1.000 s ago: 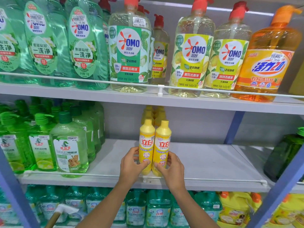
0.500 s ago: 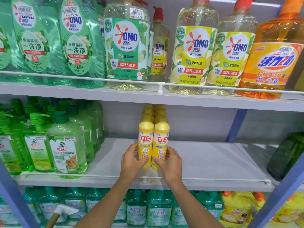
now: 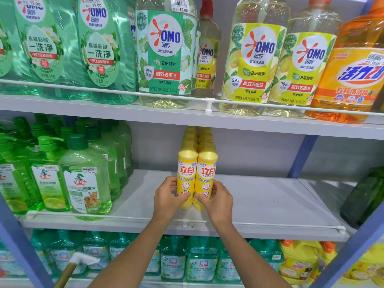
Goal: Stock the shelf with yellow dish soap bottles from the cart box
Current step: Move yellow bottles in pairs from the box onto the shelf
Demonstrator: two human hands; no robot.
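Fingers of the left hand [image 3: 168, 196] curl round the left yellow bottle [image 3: 187, 175], those of the right hand [image 3: 218, 201] round the right yellow bottle [image 3: 206, 177]; both stand upright, touching, on the middle shelf [image 3: 266, 204]. Green bottles [image 3: 83, 175] stand leftward.

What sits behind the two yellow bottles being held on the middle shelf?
More yellow bottles line up in two rows behind the front pair; only their tops show. Their bodies and exact count are hidden by the front pair.
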